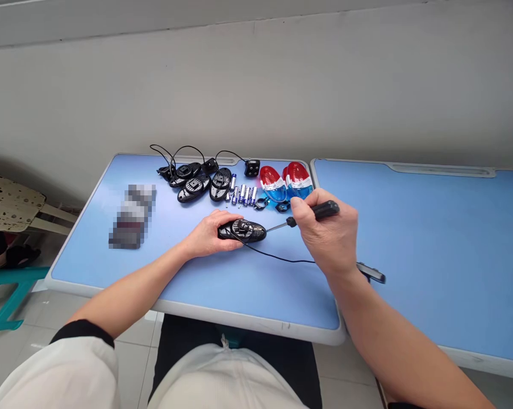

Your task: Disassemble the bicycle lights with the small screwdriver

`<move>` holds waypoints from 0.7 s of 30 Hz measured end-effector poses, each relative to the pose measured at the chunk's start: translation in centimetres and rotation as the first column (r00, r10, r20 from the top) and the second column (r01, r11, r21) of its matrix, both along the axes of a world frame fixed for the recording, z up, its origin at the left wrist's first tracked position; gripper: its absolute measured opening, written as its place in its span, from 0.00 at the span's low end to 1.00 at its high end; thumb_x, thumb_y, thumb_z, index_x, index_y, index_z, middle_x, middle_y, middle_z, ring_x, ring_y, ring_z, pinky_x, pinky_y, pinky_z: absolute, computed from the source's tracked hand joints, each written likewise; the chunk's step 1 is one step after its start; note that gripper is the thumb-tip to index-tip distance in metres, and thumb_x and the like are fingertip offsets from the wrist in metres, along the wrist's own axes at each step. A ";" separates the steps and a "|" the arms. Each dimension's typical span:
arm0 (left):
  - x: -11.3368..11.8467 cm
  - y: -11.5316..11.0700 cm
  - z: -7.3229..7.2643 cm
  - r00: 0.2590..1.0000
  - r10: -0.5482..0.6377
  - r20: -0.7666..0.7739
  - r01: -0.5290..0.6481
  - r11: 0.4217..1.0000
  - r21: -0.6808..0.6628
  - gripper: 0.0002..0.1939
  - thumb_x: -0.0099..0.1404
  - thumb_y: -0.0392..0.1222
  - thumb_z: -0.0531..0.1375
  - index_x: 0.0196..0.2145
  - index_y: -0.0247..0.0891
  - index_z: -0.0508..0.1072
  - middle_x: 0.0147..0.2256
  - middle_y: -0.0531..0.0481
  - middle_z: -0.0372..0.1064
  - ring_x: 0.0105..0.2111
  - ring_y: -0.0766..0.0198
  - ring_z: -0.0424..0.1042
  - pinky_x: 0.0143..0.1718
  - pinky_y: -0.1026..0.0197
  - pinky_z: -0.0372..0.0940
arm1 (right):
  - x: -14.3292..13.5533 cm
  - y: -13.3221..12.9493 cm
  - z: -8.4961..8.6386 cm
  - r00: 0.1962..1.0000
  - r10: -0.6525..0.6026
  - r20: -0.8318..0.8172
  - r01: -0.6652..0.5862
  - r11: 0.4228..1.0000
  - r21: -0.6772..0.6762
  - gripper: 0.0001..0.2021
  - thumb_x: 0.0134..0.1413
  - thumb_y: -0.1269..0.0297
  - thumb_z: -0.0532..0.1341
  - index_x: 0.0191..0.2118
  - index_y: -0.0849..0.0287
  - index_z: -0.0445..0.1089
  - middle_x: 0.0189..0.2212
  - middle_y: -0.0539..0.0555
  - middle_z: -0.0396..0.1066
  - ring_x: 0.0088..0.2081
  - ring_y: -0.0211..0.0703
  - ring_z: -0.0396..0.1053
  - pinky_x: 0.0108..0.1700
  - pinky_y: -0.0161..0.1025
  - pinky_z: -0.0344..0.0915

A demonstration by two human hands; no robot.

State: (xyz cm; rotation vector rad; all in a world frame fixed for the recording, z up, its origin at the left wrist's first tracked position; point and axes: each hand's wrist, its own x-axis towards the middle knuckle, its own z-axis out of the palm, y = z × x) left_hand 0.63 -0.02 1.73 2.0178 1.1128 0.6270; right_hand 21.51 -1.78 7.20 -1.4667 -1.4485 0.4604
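Observation:
My left hand (pixel 214 234) is wrapped round the left end of a black oval device (pixel 253 232) on the blue table. In my right hand (pixel 330 230) is a black-handled screwdriver (pixel 325 210), its fingers closed on the handle. The metal shaft points left, and its tip meets or nearly meets the device's right end. A thin black cable (pixel 282 259) runs from the device to the right and passes behind my right wrist. Beyond that wrist, a dark flat part (pixel 372 272) shows.
Several black oval devices (pixel 194 187) with cables lie at the back, beside several batteries (pixel 242 195). Red, white and blue covers (pixel 273 183) stand right of them, with black ring clamps (pixel 261 203) in front. A blurred item (pixel 132 217) lies left. A second blue table (pixel 430 238) adjoins on the right.

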 end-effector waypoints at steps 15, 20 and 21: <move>-0.2 0.2 -0.3 0.999 -0.054 0.001 0.054 0.998 -0.008 0.26 0.53 0.43 0.67 0.51 0.43 0.71 0.45 0.47 0.72 0.47 0.56 0.67 0.52 0.53 0.60 | 0.0 0.1 -1.3 0.993 0.095 0.070 -0.090 0.993 -0.073 0.14 0.49 0.58 0.61 0.22 0.54 0.55 0.18 0.45 0.56 0.21 0.35 0.52 0.24 0.35 0.53; -0.1 0.1 -0.5 0.999 -0.051 0.008 0.051 0.998 -0.022 0.27 0.53 0.43 0.67 0.51 0.41 0.71 0.46 0.47 0.72 0.48 0.56 0.67 0.54 0.53 0.58 | 0.2 -0.4 -0.7 0.987 0.056 0.153 -0.046 0.997 -0.064 0.18 0.45 0.49 0.64 0.31 0.53 0.57 0.23 0.48 0.65 0.23 0.40 0.62 0.28 0.37 0.59; 0.0 0.1 -0.5 0.999 -0.054 0.007 0.054 0.998 -0.025 0.27 0.52 0.43 0.67 0.51 0.41 0.72 0.46 0.47 0.72 0.48 0.56 0.67 0.55 0.53 0.57 | 0.2 -0.5 -0.4 0.977 0.086 0.195 -0.072 0.994 -0.078 0.18 0.46 0.45 0.62 0.31 0.53 0.58 0.23 0.49 0.66 0.23 0.40 0.63 0.28 0.38 0.59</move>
